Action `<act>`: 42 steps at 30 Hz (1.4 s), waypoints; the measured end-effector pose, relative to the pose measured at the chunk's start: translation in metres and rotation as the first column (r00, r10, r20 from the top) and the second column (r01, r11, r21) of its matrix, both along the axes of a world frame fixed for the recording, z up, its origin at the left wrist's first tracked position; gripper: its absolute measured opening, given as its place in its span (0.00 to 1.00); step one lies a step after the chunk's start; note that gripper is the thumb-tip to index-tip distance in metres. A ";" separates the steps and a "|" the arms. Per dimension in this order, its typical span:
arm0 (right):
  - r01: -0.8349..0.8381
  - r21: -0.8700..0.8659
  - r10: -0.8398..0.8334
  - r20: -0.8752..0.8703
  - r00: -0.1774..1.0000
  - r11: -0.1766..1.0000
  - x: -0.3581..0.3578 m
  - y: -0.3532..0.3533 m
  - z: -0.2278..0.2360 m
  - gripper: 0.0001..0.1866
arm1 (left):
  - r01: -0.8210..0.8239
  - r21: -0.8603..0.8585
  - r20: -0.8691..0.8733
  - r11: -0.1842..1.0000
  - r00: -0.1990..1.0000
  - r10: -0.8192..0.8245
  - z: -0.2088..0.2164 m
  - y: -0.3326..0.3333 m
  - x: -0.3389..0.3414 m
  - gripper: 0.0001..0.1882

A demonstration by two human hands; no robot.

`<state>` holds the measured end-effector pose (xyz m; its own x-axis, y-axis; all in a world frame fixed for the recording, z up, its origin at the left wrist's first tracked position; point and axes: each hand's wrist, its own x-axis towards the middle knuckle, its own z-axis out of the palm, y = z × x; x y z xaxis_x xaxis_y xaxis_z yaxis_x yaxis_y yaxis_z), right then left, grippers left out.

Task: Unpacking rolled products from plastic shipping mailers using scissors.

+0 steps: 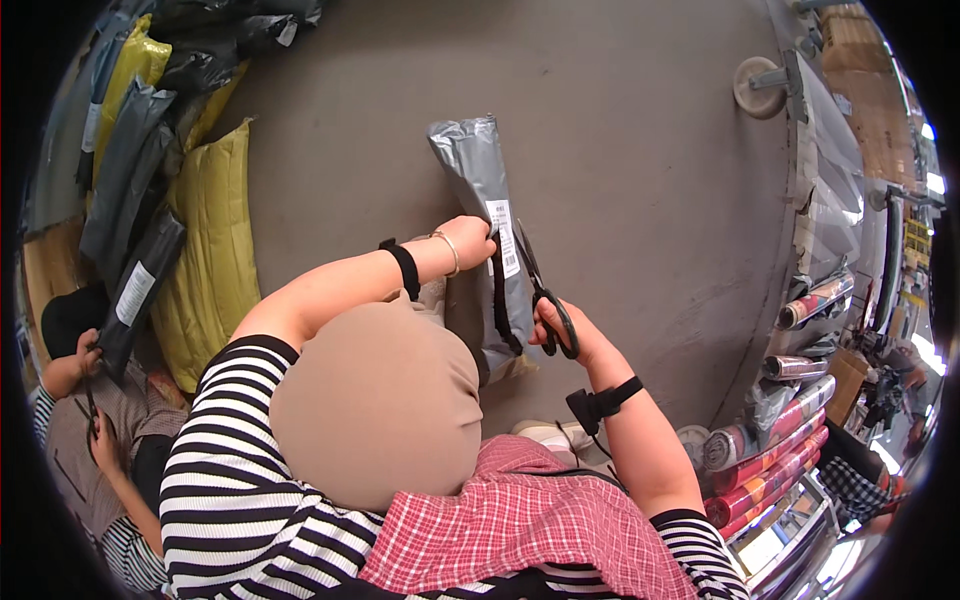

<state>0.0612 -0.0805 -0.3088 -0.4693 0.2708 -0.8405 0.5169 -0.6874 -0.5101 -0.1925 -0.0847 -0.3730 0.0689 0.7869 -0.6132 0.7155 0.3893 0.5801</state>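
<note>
Plainly, the risk sits where blade and skin come close. The left hand pinches the near edge of the grey package between bunched fingertips, while the right hand has its fingers curled round the black handles of the scissors. The package slants in front of the person, between the two hands and above the grey floor; whether its lower end rests on anything I cannot tell.

A slip of the blades, which point up along the package's right side, could nick the left fingers just across from them. The thin, slack-looking wrap might also twist away, since only fingertips hold it on that side. Down the front runs a dark strip (it looks like a slit, though I can't be sure); if it is one, a careless point could catch whatever lies inside.

As for writing, a white label on the package carries small lines of print and a barcode, too fine to read, and a stray cut could spoil it. Another white label marks the dark package in a co-worker's hand; its print is equally unreadable.
</note>
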 end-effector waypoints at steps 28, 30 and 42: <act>0.057 0.159 -0.012 -0.272 0.962 0.986 -0.030 0.019 -0.020 0.28 | 0.131 0.200 0.335 0.971 0.922 -0.193 0.016 0.001 -0.011 0.13; 0.082 0.322 -0.037 -0.144 0.989 0.943 -0.039 0.024 -0.015 0.26 | 0.184 0.229 0.423 0.956 0.865 -0.268 0.022 0.002 -0.009 0.13; 0.056 0.310 -0.109 0.158 0.981 0.949 -0.054 0.115 0.007 0.27 | 0.098 0.059 0.401 0.993 0.909 -0.113 -0.007 -0.015 -0.004 0.16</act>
<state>0.0068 0.0349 -0.3021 -0.2912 0.5564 -0.7782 0.5625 -0.5584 -0.6097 -0.1966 -0.0998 -0.3799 0.3877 0.7827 -0.4869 0.4539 0.2976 0.8399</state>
